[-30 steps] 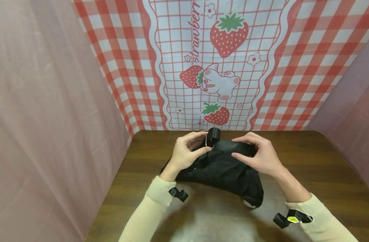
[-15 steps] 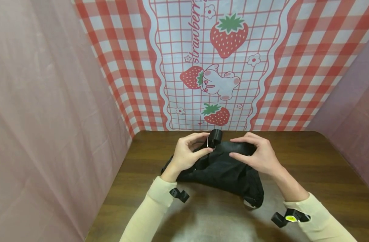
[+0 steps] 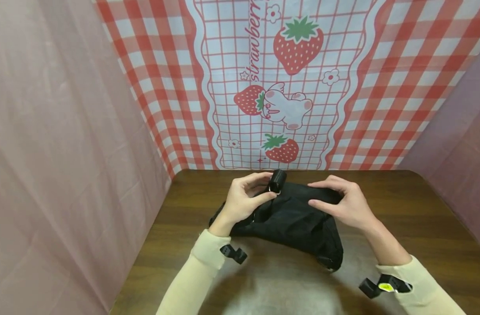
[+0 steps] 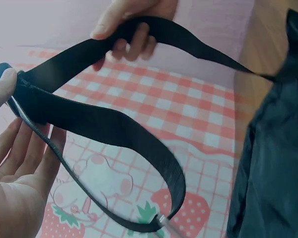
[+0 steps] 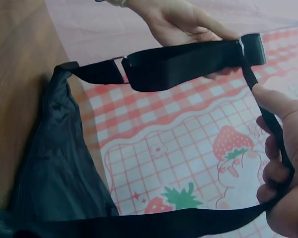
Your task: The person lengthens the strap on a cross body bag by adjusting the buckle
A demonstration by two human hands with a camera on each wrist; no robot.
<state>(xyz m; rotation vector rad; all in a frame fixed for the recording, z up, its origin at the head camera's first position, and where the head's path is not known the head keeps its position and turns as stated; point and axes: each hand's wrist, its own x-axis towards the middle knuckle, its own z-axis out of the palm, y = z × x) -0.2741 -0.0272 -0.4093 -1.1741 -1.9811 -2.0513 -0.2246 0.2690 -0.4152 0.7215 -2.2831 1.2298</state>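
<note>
A black fabric bag (image 3: 291, 227) lies on the table, its black strap (image 4: 159, 153) raised above it. My left hand (image 3: 245, 201) pinches the strap at a metal slider (image 5: 241, 48), where a short loop of webbing (image 3: 278, 179) sticks up. Toward the bag, a second metal buckle (image 5: 120, 69) sits on the same strap. On the other side, my right hand (image 5: 285, 153) holds a single run of the strap between thumb and curled fingers. The strap stretches between both hands; the left palm is partly hidden in the right wrist view.
The brown wooden table (image 3: 397, 210) extends around the bag. Behind it hangs a red-and-white checked cloth (image 3: 157, 87) with strawberry prints. A pale pink curtain (image 3: 67, 153) closes off the left side, and another curtain (image 3: 456, 148) the right.
My right hand shifts slightly left, then back out to the right, while the left hand stays almost in place. The short webbing loop by the slider changes its tilt a little.
</note>
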